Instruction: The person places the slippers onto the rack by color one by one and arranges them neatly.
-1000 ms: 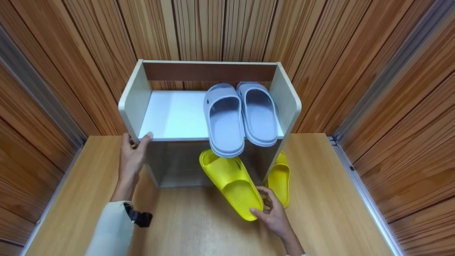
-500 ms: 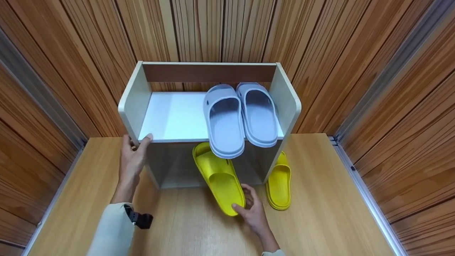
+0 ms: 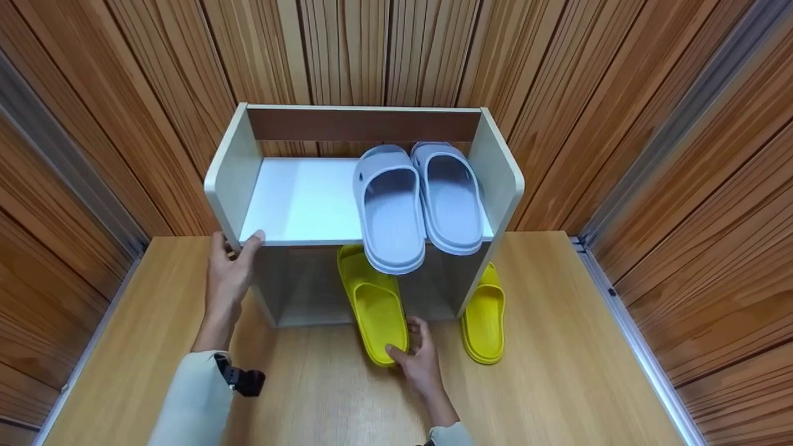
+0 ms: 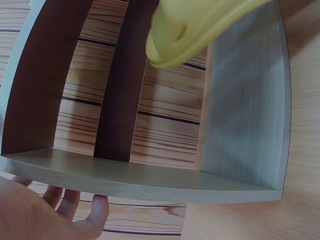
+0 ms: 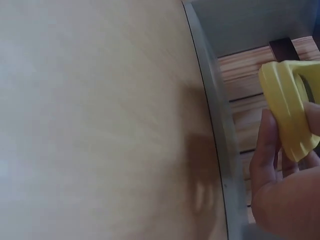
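Note:
My right hand (image 3: 422, 364) pinches the heel end of a yellow slipper (image 3: 378, 316), thumb on the footbed and fingers along the outer edge. The slipper's toe reaches into the lower level of a two-level shoe rack (image 3: 502, 155), partly hidden under the upper shelf. In the right wrist view, the slipper's thick heel (image 5: 287, 110) shows between thumb and fingers. My left hand (image 3: 228, 279) grips the rack's left side panel (image 4: 150, 185), its thumb at the upper shelf's front corner. A second yellow slipper (image 3: 484, 319) lies on the floor just right of the rack.
Two grey-blue slippers (image 3: 393, 217) stand side by side on the right half of the upper shelf, heels past its front edge. Wood-panelled walls (image 3: 353, 49) enclose the rack behind and at both sides. Metal tracks (image 3: 644, 341) run along the floor's sides.
My right hand has moved left, bringing the yellow slipper away from the other one. The slipper has turned straighter and its toe has gone further under the upper shelf. My left hand stays put.

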`<move>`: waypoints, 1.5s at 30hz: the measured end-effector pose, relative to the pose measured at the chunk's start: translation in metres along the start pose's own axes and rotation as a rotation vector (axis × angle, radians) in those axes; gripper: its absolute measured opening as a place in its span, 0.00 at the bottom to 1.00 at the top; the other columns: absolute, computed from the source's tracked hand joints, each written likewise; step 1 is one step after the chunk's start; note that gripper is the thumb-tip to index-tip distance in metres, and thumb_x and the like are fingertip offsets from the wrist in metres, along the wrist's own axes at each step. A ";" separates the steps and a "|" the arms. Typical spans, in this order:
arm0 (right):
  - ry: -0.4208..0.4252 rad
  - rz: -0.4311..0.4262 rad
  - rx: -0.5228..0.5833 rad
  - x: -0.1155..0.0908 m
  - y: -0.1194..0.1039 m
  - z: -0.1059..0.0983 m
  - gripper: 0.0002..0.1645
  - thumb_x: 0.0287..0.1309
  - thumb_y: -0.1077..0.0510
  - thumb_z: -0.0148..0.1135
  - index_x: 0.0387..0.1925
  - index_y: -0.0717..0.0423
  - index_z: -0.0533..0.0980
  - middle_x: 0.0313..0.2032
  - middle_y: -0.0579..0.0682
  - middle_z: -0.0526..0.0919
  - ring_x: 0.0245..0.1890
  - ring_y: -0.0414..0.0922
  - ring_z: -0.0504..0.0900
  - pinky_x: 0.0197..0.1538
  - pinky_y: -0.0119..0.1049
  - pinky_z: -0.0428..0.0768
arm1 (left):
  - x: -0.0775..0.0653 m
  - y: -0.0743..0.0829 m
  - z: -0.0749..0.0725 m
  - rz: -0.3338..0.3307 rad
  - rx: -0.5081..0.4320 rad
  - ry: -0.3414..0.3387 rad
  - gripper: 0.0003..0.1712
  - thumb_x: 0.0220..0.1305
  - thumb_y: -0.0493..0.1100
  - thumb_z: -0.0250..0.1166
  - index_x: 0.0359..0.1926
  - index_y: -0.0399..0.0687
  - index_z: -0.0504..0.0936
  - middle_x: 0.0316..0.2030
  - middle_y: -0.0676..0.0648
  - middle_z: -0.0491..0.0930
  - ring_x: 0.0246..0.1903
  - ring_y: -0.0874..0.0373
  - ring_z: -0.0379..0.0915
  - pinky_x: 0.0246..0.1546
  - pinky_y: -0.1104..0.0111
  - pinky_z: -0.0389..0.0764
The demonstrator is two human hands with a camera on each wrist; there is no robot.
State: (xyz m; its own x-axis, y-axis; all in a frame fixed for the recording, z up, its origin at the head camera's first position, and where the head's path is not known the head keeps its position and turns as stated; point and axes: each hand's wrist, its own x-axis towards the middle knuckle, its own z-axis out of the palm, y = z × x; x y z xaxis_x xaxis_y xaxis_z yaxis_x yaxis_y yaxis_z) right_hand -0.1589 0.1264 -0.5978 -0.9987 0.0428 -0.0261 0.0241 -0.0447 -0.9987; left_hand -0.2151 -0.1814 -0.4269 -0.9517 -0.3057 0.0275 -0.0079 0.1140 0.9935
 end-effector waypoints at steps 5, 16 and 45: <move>0.034 0.026 0.011 0.006 0.007 0.012 0.41 0.53 0.71 0.71 0.66 0.65 0.63 0.57 0.63 0.69 0.45 0.53 0.80 0.39 0.42 0.84 | 0.000 0.001 0.003 -0.009 0.014 -0.004 0.43 0.71 0.59 0.60 0.76 0.46 0.53 0.74 0.36 0.54 0.68 0.40 0.53 0.67 0.41 0.60; 0.130 0.149 0.064 0.025 0.014 0.034 0.41 0.55 0.70 0.69 0.67 0.64 0.60 0.57 0.64 0.71 0.43 0.53 0.81 0.33 0.49 0.85 | 0.002 0.002 0.003 -0.010 0.023 -0.002 0.43 0.71 0.59 0.60 0.76 0.46 0.53 0.75 0.38 0.54 0.69 0.41 0.53 0.68 0.41 0.59; 0.161 0.150 -0.021 0.033 0.015 0.051 0.37 0.54 0.69 0.70 0.64 0.62 0.66 0.55 0.62 0.77 0.49 0.55 0.80 0.40 0.46 0.85 | -0.001 0.006 -0.001 -0.051 0.047 0.014 0.44 0.70 0.62 0.60 0.76 0.48 0.54 0.73 0.38 0.56 0.69 0.43 0.54 0.67 0.44 0.60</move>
State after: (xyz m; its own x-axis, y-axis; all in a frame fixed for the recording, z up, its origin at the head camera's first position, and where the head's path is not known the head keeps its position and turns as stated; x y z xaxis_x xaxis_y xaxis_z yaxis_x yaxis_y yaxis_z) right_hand -0.1933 0.0762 -0.6111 -0.9639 0.1961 -0.1798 0.1750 -0.0419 -0.9837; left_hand -0.2138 -0.1816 -0.4209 -0.9452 -0.3257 -0.0214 -0.0712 0.1417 0.9874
